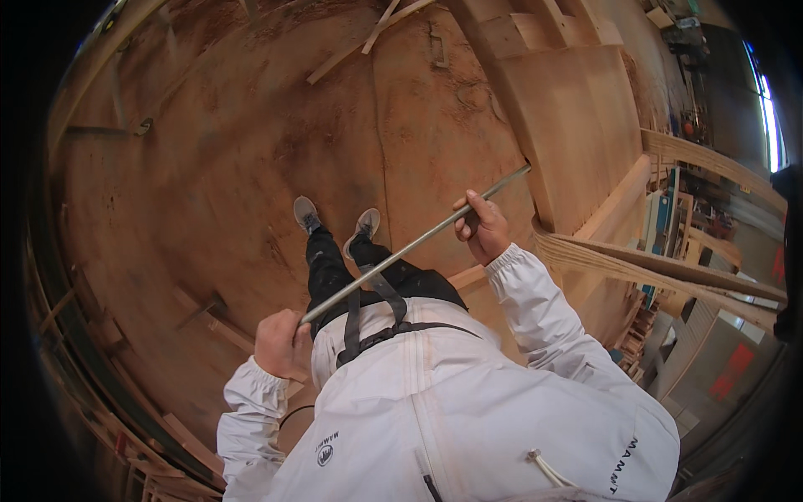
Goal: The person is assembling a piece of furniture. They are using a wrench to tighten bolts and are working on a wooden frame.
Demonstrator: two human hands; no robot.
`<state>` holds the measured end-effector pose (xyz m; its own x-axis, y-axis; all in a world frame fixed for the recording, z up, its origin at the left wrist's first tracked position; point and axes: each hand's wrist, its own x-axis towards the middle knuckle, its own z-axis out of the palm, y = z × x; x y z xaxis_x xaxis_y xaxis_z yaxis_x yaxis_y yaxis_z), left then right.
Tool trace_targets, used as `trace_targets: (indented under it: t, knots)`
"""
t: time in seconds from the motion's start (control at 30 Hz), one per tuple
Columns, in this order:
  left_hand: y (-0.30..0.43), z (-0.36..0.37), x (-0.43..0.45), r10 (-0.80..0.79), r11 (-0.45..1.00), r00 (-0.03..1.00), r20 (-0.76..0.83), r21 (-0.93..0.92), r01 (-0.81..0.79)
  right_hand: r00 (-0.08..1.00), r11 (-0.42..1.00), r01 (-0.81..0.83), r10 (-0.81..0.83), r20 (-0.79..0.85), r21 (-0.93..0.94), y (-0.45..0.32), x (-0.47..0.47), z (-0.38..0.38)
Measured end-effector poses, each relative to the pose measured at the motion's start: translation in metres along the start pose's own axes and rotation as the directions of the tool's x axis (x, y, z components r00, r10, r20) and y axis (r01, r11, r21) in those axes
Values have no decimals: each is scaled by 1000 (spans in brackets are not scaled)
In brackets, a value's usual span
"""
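Observation:
A long, thin metal rod (pixel 401 251) slants across in front of my body, higher at its right end. My left hand (pixel 282 344) is wrapped around its lower left end. My right hand (pixel 483 227) grips it nearer the far end, with the thumb along the top and the fingers curled. Past the right hand, the rod's tip lies at the edge of a wooden panel (pixel 574 119); whether it touches or enters the wood I cannot tell. The palm of my left hand hides the near end of the rod.
Long curved wooden strips (pixel 627 260) jut out at the right beside the panel. Loose wood pieces (pixel 339 63) lie on the dusty floor (pixel 207 188) ahead. More boards (pixel 194 442) are at lower left. A thin dark cord (pixel 296 411) curves beside my jacket.

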<state>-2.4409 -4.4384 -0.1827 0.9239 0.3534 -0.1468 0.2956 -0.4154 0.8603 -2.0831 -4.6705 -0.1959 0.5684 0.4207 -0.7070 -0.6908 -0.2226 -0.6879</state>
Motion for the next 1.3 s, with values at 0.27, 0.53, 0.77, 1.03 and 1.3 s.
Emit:
trace_targets:
  t: [0.27,0.53,0.77,1.03,1.3]
  knots:
    - [-40,10,12,-313,817,912,264,-414,400,997,996,-73,73,-5,-46,-4,10,-6]
    - [-37,-6,24,-383,244,714,586,-682,690,996,994,-66,60,-62,-93,-5,7,-3]
    - [-52,6,37,-222,905,970,99,-349,243,996,991,-90,92,11,-103,-9,21,-2]
    - [-66,8,45,-240,928,966,95,-271,257,981,976,-192,192,-13,-106,-15,25,2]
    - [-33,6,10,-469,341,736,487,-670,660,991,990,-126,128,30,-66,-13,6,0]
